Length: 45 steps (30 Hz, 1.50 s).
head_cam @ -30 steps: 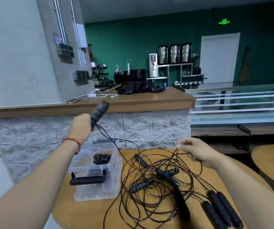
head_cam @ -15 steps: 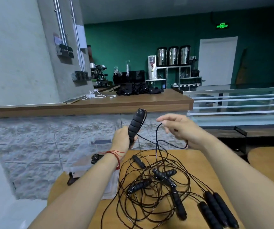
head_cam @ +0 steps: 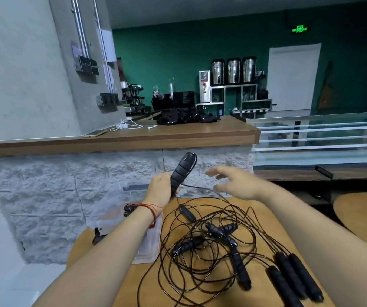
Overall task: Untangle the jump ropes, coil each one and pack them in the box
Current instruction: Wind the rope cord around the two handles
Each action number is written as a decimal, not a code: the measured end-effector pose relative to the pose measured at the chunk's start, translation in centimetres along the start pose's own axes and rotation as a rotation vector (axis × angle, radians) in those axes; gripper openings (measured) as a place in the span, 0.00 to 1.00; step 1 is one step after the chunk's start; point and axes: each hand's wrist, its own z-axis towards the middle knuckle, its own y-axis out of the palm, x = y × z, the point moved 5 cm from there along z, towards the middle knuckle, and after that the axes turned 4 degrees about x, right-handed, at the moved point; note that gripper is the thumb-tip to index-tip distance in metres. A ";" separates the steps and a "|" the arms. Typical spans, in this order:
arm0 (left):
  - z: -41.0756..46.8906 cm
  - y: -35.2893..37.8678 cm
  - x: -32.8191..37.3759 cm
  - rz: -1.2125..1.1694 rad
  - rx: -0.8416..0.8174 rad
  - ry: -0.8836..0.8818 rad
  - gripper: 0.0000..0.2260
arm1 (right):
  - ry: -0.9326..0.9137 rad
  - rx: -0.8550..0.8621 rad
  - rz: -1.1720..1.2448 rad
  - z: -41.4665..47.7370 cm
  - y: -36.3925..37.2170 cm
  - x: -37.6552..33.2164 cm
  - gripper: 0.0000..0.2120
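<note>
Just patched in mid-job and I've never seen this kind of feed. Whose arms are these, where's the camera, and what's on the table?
No machine here: a person works bare-handed, and the single camera sits on their head, looking forward and down. The left hand grips a black ribbed jump-rope handle pointing up; the right hand is open, blurred, holding nothing. On the round wooden table lies a tangle of thin black cords with more black handles, beside a clear plastic box at the left.

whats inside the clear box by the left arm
A dark bundle, likely a coiled rope, shows inside the clear box. The left forearm covers much of the box, so anything else in it cannot be seen.
</note>
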 end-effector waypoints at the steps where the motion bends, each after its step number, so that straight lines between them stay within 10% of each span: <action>1: -0.5 0.3 0.6 -0.069 -0.031 0.018 0.12 | -0.022 -0.002 0.066 0.1 1.2 -1.0 0.29; 10: -6.2 2.2 3.6 -0.363 -0.209 0.089 0.12 | -0.025 0.109 0.626 -2.2 8.0 -4.3 0.15; 21: -3.7 1.6 -2.0 -0.337 0.172 -0.084 0.15 | -0.065 0.289 -0.116 -4.3 8.9 -3.8 0.12; 26: -2.0 2.6 -4.9 0.031 0.337 -0.077 0.13 | -0.126 0.168 -0.161 -4.5 10.3 -3.2 0.14; 37: 1.9 11.6 -9.5 0.110 -0.112 0.091 0.04 | -0.284 0.198 -0.534 3.0 7.5 3.0 0.14; 45: 3.3 13.4 -10.1 0.425 -0.134 0.380 0.07 | -0.188 0.128 -0.450 9.9 6.7 8.6 0.16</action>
